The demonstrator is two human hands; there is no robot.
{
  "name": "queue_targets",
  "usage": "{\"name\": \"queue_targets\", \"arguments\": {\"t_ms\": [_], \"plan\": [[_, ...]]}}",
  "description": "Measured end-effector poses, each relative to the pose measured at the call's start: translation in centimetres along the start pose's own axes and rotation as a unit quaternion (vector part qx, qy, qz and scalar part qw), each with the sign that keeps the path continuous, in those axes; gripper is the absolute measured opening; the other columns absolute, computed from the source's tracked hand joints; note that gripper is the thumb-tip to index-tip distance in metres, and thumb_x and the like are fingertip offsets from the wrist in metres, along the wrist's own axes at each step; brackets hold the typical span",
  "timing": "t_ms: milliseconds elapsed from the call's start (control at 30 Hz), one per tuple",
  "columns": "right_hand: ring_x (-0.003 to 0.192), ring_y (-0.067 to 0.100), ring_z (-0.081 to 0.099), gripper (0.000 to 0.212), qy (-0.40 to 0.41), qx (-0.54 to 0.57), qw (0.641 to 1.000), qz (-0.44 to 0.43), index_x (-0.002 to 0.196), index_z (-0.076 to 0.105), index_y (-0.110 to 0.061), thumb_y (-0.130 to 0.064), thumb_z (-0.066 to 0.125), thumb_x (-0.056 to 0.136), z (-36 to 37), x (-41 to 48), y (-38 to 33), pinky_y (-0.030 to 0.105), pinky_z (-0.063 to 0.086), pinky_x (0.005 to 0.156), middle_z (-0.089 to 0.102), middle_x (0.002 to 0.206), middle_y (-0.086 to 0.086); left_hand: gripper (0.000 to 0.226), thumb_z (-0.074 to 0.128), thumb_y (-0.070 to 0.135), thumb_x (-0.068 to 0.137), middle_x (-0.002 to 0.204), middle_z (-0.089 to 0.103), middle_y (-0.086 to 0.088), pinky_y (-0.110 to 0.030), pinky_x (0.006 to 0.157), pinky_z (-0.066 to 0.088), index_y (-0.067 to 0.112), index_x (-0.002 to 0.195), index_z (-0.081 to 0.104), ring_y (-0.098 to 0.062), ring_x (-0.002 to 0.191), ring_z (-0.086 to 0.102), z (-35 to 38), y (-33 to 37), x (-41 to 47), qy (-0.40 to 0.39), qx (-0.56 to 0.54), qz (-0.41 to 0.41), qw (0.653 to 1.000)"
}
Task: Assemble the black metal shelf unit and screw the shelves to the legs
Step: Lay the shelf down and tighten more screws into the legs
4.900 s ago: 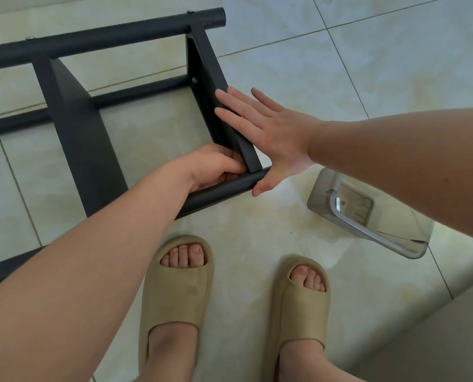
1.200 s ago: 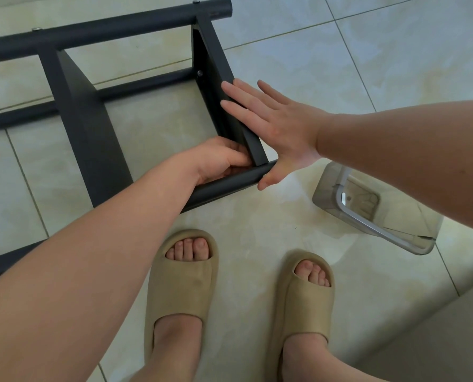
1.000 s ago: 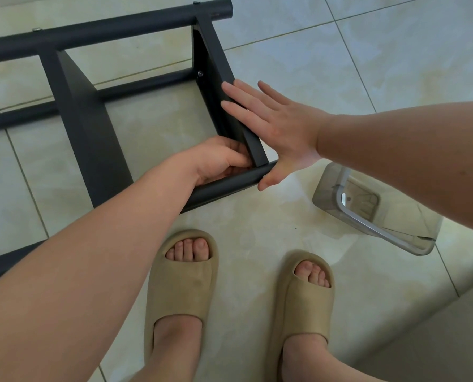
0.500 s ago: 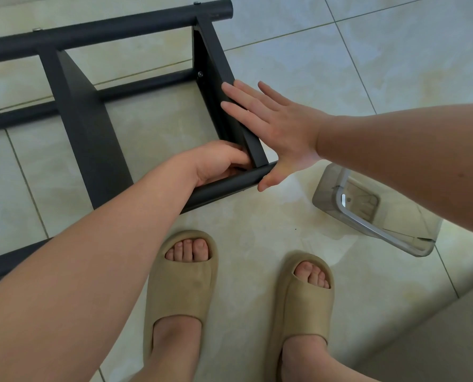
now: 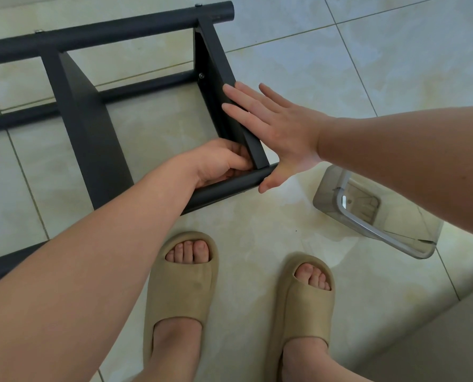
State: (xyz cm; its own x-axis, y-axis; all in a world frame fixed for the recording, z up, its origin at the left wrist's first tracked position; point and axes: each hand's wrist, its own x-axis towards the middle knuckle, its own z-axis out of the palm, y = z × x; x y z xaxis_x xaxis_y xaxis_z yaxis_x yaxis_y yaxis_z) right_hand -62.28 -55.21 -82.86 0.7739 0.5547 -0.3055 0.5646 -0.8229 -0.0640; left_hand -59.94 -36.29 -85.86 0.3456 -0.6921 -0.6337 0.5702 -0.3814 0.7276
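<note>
The black shelf unit [image 5: 86, 128] lies on its side on the tiled floor [image 5: 298, 51]. Its long axis runs left to right, and the leg ends point to the right. The top leg [image 5: 119, 26] and the near leg [image 5: 224, 186] are round matte tubes. The end shelf [image 5: 216, 59] stands on edge between them, with a small screw visible on its inner face.

The right hand [image 5: 279, 133] presses flat, fingers straight, on the outer face of this shelf. The left hand [image 5: 218, 164] is curled in the corner of shelf and near leg; what it pinches I cannot tell.

Since half a second ago both hands and the unit have kept their places. A clear container [image 5: 367, 216] lies near the beige sandals [image 5: 183, 288].
</note>
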Motion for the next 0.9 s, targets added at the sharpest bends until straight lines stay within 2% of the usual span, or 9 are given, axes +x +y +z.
{"name": "queue_targets", "arguments": {"t_ms": [100, 233, 333, 500, 600, 733, 900], "plan": [[0.156, 0.031, -0.01, 0.14, 0.001, -0.001, 1.0, 0.0, 0.161, -0.005, -0.012, -0.097, 0.045, 0.063, 0.04, 0.0, 0.04, 0.053, -0.003, 0.125, -0.013, 0.168, 0.014, 0.017, 0.05, -0.014, 0.091, 0.092, 0.063, -0.019, -0.039, 0.086, 0.051, -0.005, 0.098, 0.062, -0.029, 0.08, 0.063, -0.06, -0.09, 0.12, -0.001, -0.005, 0.002, 1.0], [0.156, 0.031, -0.01, 0.14, 0.001, -0.002, 1.0, 0.001, 0.161, -0.006, -0.012, -0.097, 0.046, 0.062, 0.05, 0.02, 0.03, 0.053, -0.002, 0.125, -0.013, 0.168, 0.014, 0.023, 0.051, -0.014, 0.089, 0.078, 0.071, -0.01, -0.034, 0.078, 0.055, 0.004, 0.089, 0.066, -0.023, 0.072, 0.069, -0.3, -0.18, 0.09, -0.017, -0.015, 0.003, 1.0], [0.156, 0.031, -0.011, 0.14, -0.002, -0.003, 1.0, 0.002, 0.161, -0.007, -0.013, -0.097, 0.046, 0.062, 0.04, 0.01, 0.02, 0.053, -0.002, 0.126, -0.014, 0.168, 0.013, 0.023, 0.05, -0.011, 0.091, 0.081, 0.073, -0.01, -0.035, 0.079, 0.056, 0.005, 0.092, 0.066, -0.023, 0.076, 0.071, -0.48, -0.13, 0.04, -0.032, -0.04, -0.018, 0.999], [0.156, 0.031, -0.011, 0.14, -0.004, 0.0, 1.0, 0.001, 0.161, -0.007, -0.013, -0.097, 0.045, 0.062, -0.04, 0.08, -0.02, 0.053, -0.002, 0.125, -0.014, 0.168, 0.014, 0.016, 0.059, 0.002, 0.092, 0.094, 0.068, -0.02, -0.043, 0.09, 0.051, -0.003, 0.102, 0.069, -0.029, 0.088, 0.065, -0.17, -0.06, -0.04, 0.003, 0.023, -0.032, 0.999], [0.156, 0.031, -0.011, 0.14, -0.005, 0.001, 1.0, 0.001, 0.161, -0.007, -0.013, -0.097, 0.044, 0.062, -0.05, 0.04, -0.06, 0.053, -0.003, 0.125, -0.014, 0.168, 0.013, 0.012, 0.058, -0.001, 0.092, 0.091, 0.068, -0.02, -0.046, 0.094, 0.05, 0.002, 0.091, 0.07, -0.03, 0.086, 0.064, -0.11, -0.14, 0.01, 0.005, 0.008, -0.028, 1.0], [0.156, 0.031, -0.011, 0.14, -0.004, 0.001, 1.0, 0.002, 0.161, -0.007, -0.012, -0.097, 0.045, 0.062, -0.06, 0.0, -0.06, 0.052, -0.004, 0.125, -0.014, 0.168, 0.013, 0.017, 0.056, -0.006, 0.092, 0.078, 0.072, -0.011, -0.039, 0.087, 0.055, 0.003, 0.086, 0.07, -0.023, 0.074, 0.07, -0.32, -0.34, 0.33, -0.004, -0.01, -0.016, 1.0], [0.156, 0.031, -0.011, 0.14, -0.004, 0.002, 1.0, 0.001, 0.161, -0.006, -0.012, -0.098, 0.044, 0.062, -0.06, 0.03, -0.06, 0.053, -0.003, 0.125, -0.014, 0.168, 0.013, 0.02, 0.053, -0.009, 0.092, 0.074, 0.073, -0.009, -0.034, 0.081, 0.057, 0.002, 0.087, 0.069, -0.02, 0.07, 0.07, -0.42, -0.25, 0.24, -0.009, -0.013, -0.01, 1.0]]}}
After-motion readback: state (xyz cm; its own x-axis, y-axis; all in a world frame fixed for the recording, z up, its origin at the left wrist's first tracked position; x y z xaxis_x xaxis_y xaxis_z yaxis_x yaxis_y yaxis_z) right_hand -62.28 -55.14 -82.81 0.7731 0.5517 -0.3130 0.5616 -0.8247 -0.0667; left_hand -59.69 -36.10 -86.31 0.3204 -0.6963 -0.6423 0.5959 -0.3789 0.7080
